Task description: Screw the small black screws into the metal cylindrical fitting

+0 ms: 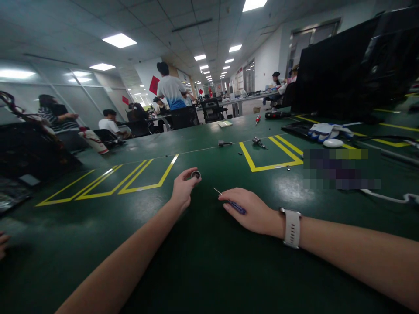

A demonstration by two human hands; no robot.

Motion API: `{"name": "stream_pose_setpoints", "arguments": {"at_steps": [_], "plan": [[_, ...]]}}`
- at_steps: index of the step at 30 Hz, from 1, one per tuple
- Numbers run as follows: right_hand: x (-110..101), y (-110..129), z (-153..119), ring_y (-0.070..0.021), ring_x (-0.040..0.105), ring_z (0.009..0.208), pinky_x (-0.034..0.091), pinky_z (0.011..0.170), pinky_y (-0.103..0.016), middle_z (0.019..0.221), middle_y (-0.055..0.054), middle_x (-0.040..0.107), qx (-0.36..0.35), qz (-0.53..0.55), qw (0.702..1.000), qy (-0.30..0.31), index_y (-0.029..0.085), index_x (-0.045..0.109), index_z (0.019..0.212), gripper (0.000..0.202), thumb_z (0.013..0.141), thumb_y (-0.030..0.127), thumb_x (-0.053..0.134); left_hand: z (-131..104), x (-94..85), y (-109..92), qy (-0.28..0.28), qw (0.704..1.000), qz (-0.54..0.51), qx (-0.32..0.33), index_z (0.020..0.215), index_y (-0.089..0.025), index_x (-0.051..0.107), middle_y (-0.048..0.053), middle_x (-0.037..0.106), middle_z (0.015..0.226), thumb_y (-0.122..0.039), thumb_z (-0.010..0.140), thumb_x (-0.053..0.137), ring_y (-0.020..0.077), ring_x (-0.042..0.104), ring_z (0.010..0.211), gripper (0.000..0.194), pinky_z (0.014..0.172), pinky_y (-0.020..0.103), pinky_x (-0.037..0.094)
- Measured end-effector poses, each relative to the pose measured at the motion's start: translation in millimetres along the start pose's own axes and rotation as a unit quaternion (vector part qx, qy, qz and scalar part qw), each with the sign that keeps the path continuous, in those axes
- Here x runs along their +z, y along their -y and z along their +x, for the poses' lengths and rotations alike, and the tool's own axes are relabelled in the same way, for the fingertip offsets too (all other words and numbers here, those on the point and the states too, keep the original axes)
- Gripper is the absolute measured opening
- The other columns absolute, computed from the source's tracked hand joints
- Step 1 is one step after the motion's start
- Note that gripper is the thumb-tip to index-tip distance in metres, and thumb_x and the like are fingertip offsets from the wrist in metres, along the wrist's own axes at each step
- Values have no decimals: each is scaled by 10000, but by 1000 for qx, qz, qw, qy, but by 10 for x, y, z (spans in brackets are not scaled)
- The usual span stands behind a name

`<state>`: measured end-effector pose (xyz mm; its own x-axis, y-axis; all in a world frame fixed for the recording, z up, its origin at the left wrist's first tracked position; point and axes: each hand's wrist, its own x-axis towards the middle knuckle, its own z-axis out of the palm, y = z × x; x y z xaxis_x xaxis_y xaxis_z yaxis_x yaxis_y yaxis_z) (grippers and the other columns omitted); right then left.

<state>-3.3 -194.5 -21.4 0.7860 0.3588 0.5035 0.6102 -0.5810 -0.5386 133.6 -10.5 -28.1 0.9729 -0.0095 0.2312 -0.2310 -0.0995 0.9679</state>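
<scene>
My left hand (183,188) pinches a small round metal part (195,175) between thumb and fingers, its ringed face toward the camera. To the right, my right hand (250,211) is closed around a purple-handled screwdriver (237,207), whose thin shaft points up and left toward the round part without touching it. Beyond the hands, a small cylindrical metal part (224,143) lies on the green table (196,270). Another such part (258,141) lies by the yellow tape outline (278,166). A tiny dark piece (288,168) is near the tape's lower edge.
Gloves (329,131), a white round object (333,143), cables and a large black monitor (340,69) occupy the right side. A red screwdriver (258,119) and a black tool (277,115) lie farther back. At the left edge, another person's fingers (4,244) show.
</scene>
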Motion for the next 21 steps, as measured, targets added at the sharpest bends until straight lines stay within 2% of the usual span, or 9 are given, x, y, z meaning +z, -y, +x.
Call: {"name": "stream_pose_setpoints", "arguments": {"at_steps": [4,7,9,12,17,21], "plan": [[12,-20,9,-201,599,1004,475,894,-401,1069,-90,661,48,33,998,7,156,607,1079,239,866,197,508,247,-249,83,-26,994,98,29,942,-137,633,32,629,828,-82,505,639,180,621,766,441,765,342,503],[18,-19,21,-206,602,1008,474,891,-410,1067,-87,661,72,41,997,14,162,610,1079,240,866,205,509,347,-438,96,-51,978,192,67,897,-161,651,29,606,836,-87,516,651,210,607,803,388,812,372,472],[22,-17,28,-215,604,1009,473,891,-425,1069,-91,660,86,45,995,18,161,612,1079,242,866,208,506,380,-550,89,-61,960,253,98,845,-193,668,35,587,888,-107,524,678,247,571,922,333,899,395,416],[29,-24,34,-230,612,999,478,879,-447,1064,-100,662,107,52,993,23,158,615,1076,245,866,218,502,403,-665,92,-55,937,322,126,834,-211,673,50,570,891,-165,560,704,277,544,944,279,892,409,402],[51,-44,38,-227,612,997,471,884,-456,1071,-86,661,124,71,989,30,185,617,1078,245,856,224,519,418,-701,119,-31,909,387,155,839,-209,654,62,580,860,-179,595,702,290,535,922,250,866,418,398],[44,-32,53,-230,612,988,471,876,-448,1064,-89,662,134,89,987,22,175,626,1062,242,849,237,531,341,-578,101,13,899,394,191,854,-193,620,75,603,915,-184,617,696,286,529,958,249,888,416,385]]}}
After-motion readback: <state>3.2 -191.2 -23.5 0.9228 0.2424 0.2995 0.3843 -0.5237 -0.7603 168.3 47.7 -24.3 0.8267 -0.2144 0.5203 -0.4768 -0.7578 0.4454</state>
